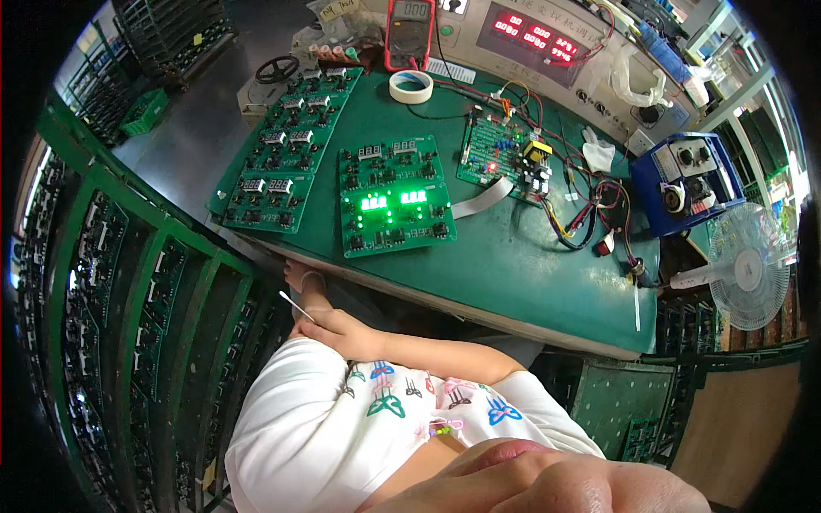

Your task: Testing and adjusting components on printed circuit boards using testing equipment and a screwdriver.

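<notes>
My right hand [340, 334] lies across my left forearm, its fingers closed around a thin white cotton swab [295, 305] that points up and to the left. Past a thin bracelet, my left hand [295, 273] is at the table's front edge beside the rack; its fingers are too hidden to read. On the green table in front of me is a pair of joined green circuit boards [398, 232]. Green digits and small lights glow on the nearer one. A grey ribbon cable [484, 198] links it to a larger component-filled board [505, 154].
More display boards [278, 184] lie at the table's left. Behind them are white tape [410, 87], a red multimeter [408, 36] and a test panel [530, 43] with red digits. Wires [590, 209], a blue device [684, 184] and a fan [748, 267] are at right. A green rack [184, 286] stands left.
</notes>
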Available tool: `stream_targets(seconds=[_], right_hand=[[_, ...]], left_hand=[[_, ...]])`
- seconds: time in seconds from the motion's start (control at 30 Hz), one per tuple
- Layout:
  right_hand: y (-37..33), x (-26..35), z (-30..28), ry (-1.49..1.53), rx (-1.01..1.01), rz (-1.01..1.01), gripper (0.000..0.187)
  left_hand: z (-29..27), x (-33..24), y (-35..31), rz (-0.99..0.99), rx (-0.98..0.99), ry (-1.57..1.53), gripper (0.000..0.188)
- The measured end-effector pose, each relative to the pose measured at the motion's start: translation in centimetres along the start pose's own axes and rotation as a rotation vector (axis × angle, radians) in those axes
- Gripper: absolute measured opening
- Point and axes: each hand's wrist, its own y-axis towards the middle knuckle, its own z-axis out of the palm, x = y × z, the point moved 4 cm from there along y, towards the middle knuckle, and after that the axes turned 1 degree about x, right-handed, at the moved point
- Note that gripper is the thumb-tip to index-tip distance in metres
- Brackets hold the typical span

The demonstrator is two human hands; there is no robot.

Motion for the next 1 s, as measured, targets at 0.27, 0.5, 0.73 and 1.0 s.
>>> stream_targets(seconds=[0.27,0.5,0.73,1.0], right_hand=[[-5.6,6.7,-4.0,0.373,0.042,0.154,0.031],[-8.5,12.0,-14.5,-0.937,-0.895,0.059,0.020],[-8.3,9.6,-17.7,-0.907,-0.788,-0.099,0.019],[-8.1,8.9,-18.5,-0.861,-0.814,-0.119,0.017]], left_hand=[[-5.7,-3.6,0.7,0.046,0.073,0.105,0.080],[-6.6,-2.8,-1.7,-0.019,0.168,0.106,0.078],[-6.6,-2.7,-1.9,0.011,0.136,0.154,0.082],[-7.4,-3.0,-2.5,-0.015,0.167,0.084,0.089]])
